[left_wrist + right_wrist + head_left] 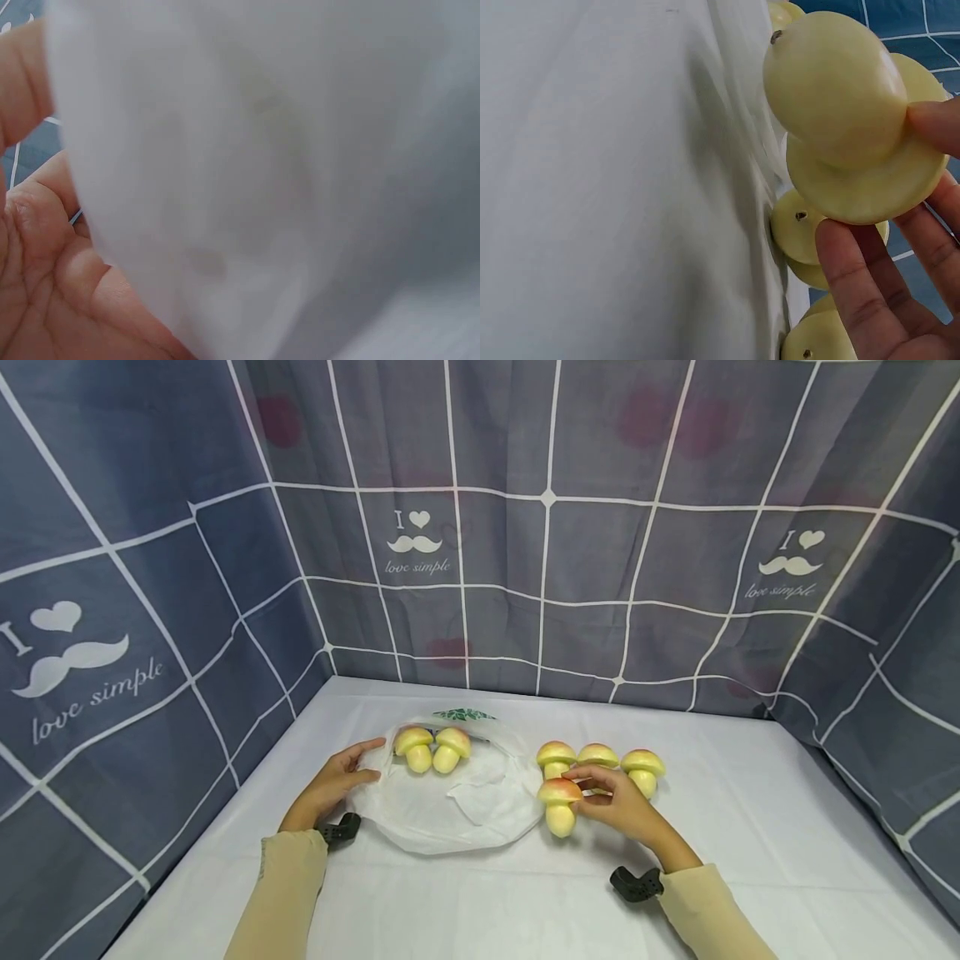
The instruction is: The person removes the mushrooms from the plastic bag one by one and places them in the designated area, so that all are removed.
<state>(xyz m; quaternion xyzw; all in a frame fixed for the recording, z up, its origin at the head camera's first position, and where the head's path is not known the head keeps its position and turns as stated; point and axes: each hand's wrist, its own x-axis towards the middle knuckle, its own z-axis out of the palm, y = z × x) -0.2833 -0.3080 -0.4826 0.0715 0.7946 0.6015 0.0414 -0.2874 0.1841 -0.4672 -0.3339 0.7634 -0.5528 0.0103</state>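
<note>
A white plastic bag [480, 822] lies spread on the table with its mouth open. Two toy mushrooms [418, 752] with yellow-red caps rest side by side in it. My left hand [333, 785] holds the bag's left edge between thumb and fingers; in the left wrist view the bag's film [202, 165] covers part of that hand. My right hand [618, 802] pinches another toy mushroom [840, 90] by its cap, stem toward me, at the bag's right edge. Three more mushrooms [643, 768] stand in a row just behind the right hand, partly hidden by it.
A white cloth [465, 910] covers the table. Dark checked curtains [502, 543] enclose the back and both sides. Black wrist cameras [636, 885] sit on both wrists, near the beige sleeves.
</note>
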